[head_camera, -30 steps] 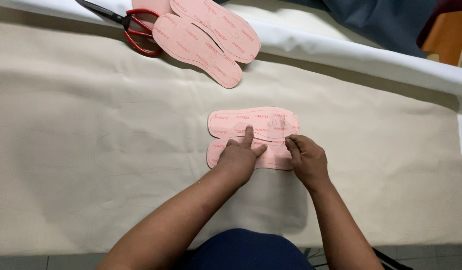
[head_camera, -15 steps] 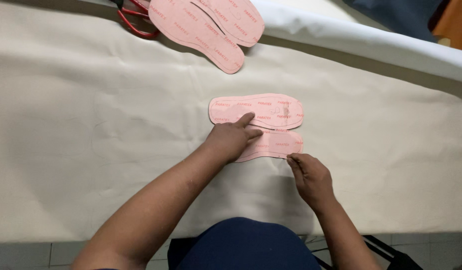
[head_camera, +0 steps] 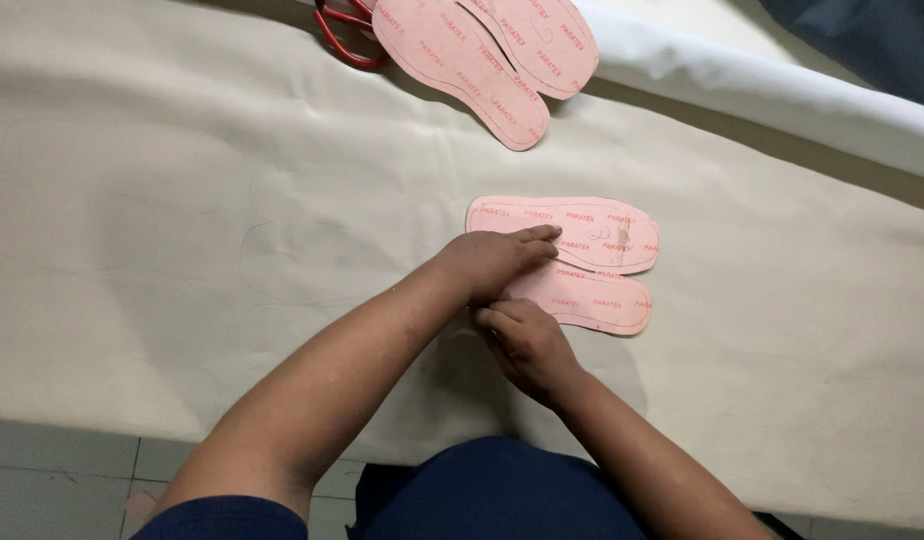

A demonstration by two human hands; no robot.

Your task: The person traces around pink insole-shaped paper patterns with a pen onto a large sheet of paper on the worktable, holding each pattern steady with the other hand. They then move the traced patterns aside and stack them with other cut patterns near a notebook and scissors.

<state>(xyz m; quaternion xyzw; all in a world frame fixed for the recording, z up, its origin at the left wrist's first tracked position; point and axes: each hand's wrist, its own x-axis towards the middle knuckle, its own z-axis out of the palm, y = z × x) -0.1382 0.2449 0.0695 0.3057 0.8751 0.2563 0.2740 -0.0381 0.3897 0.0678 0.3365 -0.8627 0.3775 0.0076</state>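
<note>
Head camera looks down at two bare hands on a big cream sheet (head_camera: 162, 250). Two pink shoe soles lie side by side on the sheet, touching. The left hand (head_camera: 497, 262) lies flat, fingers stretched out and pressing on the far sole (head_camera: 592, 225) and the near sole (head_camera: 592, 298). The right hand (head_camera: 527, 340) sits just below it, fingers curled at the near sole's left end; whether it pinches the edge cannot be seen. Two more pink soles (head_camera: 482, 50) lie far up the sheet beside red scissor handles (head_camera: 347, 35)
</note>
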